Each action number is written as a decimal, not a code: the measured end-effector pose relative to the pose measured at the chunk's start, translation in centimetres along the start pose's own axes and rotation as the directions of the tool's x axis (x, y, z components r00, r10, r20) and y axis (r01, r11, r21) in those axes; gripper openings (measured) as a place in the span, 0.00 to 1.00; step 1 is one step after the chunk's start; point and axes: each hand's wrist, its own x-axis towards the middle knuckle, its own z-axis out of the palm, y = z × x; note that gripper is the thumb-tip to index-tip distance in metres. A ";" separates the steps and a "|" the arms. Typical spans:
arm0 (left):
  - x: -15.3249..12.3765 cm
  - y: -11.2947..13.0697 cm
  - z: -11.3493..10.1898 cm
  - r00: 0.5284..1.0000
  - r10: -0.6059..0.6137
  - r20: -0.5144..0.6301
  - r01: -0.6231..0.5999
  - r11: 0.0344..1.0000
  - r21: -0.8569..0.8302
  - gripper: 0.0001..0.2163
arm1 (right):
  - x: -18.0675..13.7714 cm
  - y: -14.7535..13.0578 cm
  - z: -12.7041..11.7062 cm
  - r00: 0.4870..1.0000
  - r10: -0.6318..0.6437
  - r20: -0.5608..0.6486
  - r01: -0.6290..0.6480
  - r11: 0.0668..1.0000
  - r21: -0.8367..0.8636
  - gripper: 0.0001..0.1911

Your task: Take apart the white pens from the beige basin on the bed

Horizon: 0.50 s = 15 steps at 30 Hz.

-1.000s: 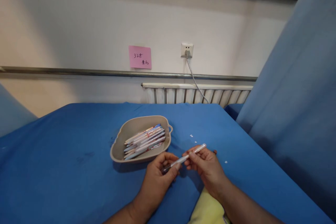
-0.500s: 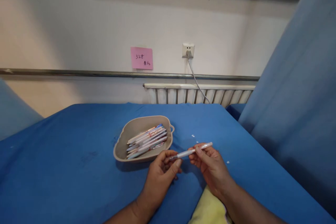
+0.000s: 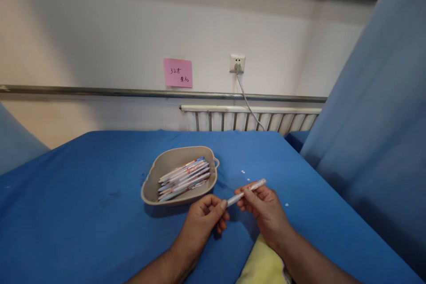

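A slim white pen (image 3: 235, 199) is held slantwise between my two hands, above the blue cloth. My left hand (image 3: 208, 215) pinches its lower left end between thumb and fingers, so that tip is hidden. My right hand (image 3: 261, 206) grips the upper part, and the pen's pale end sticks out past the fingers. Just left of my hands stands a beige plastic basket (image 3: 146, 193) with a loop handle at its right. Inside it several pens (image 3: 186, 177) lie side by side, mostly pale with some reddish and blue parts.
A blue sheet (image 3: 83, 213) covers the surface. Small white bits (image 3: 286, 204) lie on it to the right. A yellow cloth (image 3: 264, 264) is below my right wrist. Behind are a white bed rail (image 3: 249, 109), a plugged-in socket (image 3: 237, 63) and a pink note (image 3: 178, 72). Blue curtains (image 3: 372, 97) hang at the side.
My left thumb and fingers have closed over the pen's lower left end, covering the tip that showed before. The right hand keeps its grip. The whole view has shifted slightly.
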 end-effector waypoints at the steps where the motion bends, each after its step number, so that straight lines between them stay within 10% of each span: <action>1: -0.1 0.0 0.0 1.000 -0.004 -0.001 0.004 1.000 -0.002 0.17 | 0.1 0.0 -0.1 1.000 -0.006 -0.011 0.006 1.000 -0.015 0.15; 15: -0.8 0.4 0.6 0.997 -0.013 0.081 0.014 1.000 -0.013 0.15 | 0.0 -0.3 -0.4 0.999 -0.013 0.048 0.015 0.999 -0.042 0.13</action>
